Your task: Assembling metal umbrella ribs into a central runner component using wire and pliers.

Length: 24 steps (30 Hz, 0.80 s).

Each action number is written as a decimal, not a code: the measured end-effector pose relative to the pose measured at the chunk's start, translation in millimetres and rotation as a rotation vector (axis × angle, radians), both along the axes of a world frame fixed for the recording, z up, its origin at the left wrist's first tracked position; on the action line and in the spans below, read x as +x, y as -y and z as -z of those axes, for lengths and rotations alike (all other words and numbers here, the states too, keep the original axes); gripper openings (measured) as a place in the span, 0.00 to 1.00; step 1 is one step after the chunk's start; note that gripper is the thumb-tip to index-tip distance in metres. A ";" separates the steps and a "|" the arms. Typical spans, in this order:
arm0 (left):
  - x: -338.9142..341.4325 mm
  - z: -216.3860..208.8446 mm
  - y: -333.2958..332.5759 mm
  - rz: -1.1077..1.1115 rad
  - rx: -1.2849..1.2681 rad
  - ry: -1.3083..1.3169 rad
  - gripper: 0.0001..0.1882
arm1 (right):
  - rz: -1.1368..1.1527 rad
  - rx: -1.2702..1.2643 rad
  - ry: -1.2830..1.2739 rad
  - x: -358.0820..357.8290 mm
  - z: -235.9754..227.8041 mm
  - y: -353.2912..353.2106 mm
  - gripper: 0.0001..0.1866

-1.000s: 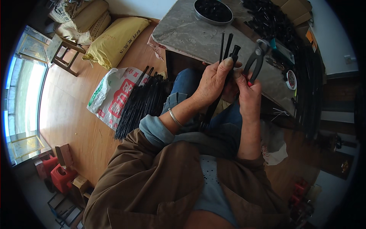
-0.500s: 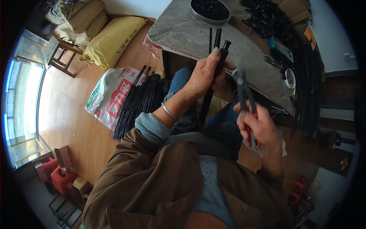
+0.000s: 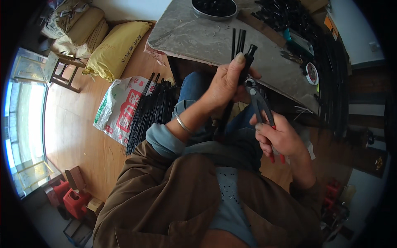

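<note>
My left hand (image 3: 227,82) is wrapped round a black tube-like piece with a narrowed, flanged top (image 3: 249,56) and a few thin black rods (image 3: 241,40), all held upright. Their lower part runs down between my knees. In my right hand (image 3: 279,136) are end-cutting pincers (image 3: 259,105) with red handles, gripped partway along. The pincer jaws meet the side of the black piece just beside my left fingers. What lies between the jaws is too small to make out. On the floor to the left, a bundle of long black rods (image 3: 151,113) rests on a printed white sack (image 3: 115,105).
Ahead stands a grey stone-patterned table (image 3: 190,37), its near edge close to my hands. On it are a round metal bowl (image 3: 215,16) of black parts, a heap of black pieces (image 3: 285,16) and a teal box (image 3: 298,43). A yellow sack (image 3: 118,49) and wooden stool (image 3: 66,70) stand left.
The pincers have moved left and their jaws have come up against the black piece by my left hand. My left hand keeps its grip. The whole view has shifted slightly.
</note>
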<state>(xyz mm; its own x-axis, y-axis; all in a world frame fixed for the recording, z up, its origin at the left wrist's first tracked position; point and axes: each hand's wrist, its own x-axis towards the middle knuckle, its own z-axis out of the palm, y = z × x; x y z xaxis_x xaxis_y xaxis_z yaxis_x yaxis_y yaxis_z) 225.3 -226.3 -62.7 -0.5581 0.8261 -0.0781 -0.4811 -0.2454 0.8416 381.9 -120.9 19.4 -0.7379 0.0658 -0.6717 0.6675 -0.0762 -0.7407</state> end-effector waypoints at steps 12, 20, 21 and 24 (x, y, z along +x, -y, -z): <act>-2.5 -3.0 -0.8 0.047 0.012 -0.026 0.38 | -0.025 -0.178 -0.068 -2.7 -4.2 -14.3 0.20; 2.2 -4.6 0.4 0.039 -0.021 -0.055 0.39 | -0.216 0.389 0.063 -15.5 -24.4 -19.1 0.09; 3.2 -5.5 -0.7 0.050 -0.019 -0.058 0.39 | -0.205 0.391 0.063 -13.0 -11.2 -25.2 0.09; 1.1 -3.5 -3.3 0.022 -0.019 -0.029 0.39 | -0.382 0.781 -0.294 -10.9 10.7 -29.7 0.07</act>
<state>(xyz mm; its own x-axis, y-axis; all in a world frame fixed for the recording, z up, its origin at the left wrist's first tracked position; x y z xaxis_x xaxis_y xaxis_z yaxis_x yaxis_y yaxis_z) 226.4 -223.0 -59.3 -0.5419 0.8368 -0.0786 -0.4620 -0.2184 0.8596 371.0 -91.2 8.6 -0.9369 0.1389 -0.3210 0.3212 0.7047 -0.6327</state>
